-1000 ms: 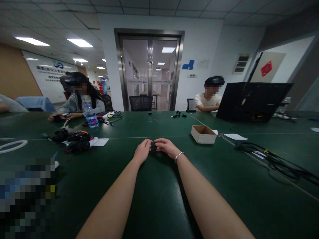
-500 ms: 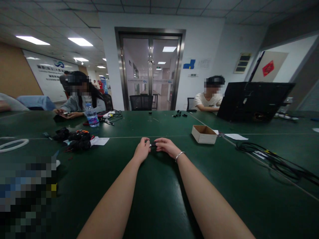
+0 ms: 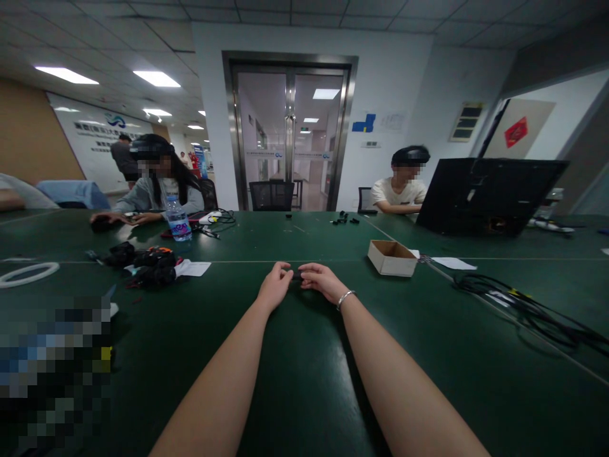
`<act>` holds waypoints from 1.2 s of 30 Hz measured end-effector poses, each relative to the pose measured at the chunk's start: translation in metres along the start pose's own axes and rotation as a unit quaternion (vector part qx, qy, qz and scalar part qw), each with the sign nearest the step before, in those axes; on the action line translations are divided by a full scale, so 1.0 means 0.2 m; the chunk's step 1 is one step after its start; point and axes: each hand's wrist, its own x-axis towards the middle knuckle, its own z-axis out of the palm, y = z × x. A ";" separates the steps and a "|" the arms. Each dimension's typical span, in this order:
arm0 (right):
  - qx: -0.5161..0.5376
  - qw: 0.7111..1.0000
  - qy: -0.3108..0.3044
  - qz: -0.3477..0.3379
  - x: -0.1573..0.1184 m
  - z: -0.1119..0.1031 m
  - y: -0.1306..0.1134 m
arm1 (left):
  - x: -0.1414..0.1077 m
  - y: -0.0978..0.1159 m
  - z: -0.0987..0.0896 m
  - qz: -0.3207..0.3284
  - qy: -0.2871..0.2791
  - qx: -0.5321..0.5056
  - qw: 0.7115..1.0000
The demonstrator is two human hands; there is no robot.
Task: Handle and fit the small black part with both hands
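My left hand point(image 3: 275, 285) and my right hand point(image 3: 323, 283) meet over the middle of the green table point(image 3: 304, 355). Between their fingertips is a small, dark, stick-like piece point(image 3: 297, 275), too small to name its kind. The right thumb and fingers pinch its right end. At the left end, my left thumb and fingertips are closed on it and cover that end. A silver bangle point(image 3: 345, 299) circles my right wrist.
An open cardboard box point(image 3: 392, 265) stands to the right, with black cables point(image 3: 514, 301) beyond it. Small black pieces point(image 3: 343, 219) lie farther back. Left are a water bottle point(image 3: 177, 222), a black bundle point(image 3: 147, 263) and a white ring point(image 3: 28, 275). Two people sit across the table.
My left fingers have closed over the piece's left end, where something silvery showed before. The person at left has lowered a hand to the table. The view has shifted slightly.
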 end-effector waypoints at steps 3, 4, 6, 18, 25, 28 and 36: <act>-0.006 1.000 -0.005 0.001 0.00 0.00 0.00 | -0.01 0.01 0.00 0.000 -0.005 0.026 1.000; -0.007 1.000 -0.006 0.002 0.00 0.00 0.00 | -0.01 0.02 0.00 -0.001 -0.004 0.036 0.999; -0.005 1.000 -0.005 0.001 0.00 0.00 0.00 | -0.02 0.02 0.00 -0.001 0.001 0.044 0.999; 0.005 1.000 -0.001 -0.001 0.01 0.00 0.00 | -0.01 0.01 0.01 0.006 0.017 0.034 0.999; 0.006 1.000 0.001 0.001 0.00 0.00 0.00 | -0.02 0.02 0.00 0.006 0.008 0.030 0.999; 0.007 1.000 0.004 -0.003 0.01 0.00 0.00 | -0.02 0.01 0.00 0.010 0.005 0.027 1.000; 0.011 1.000 0.003 -0.007 0.00 0.00 0.01 | -0.02 0.02 0.00 0.014 0.006 0.019 1.000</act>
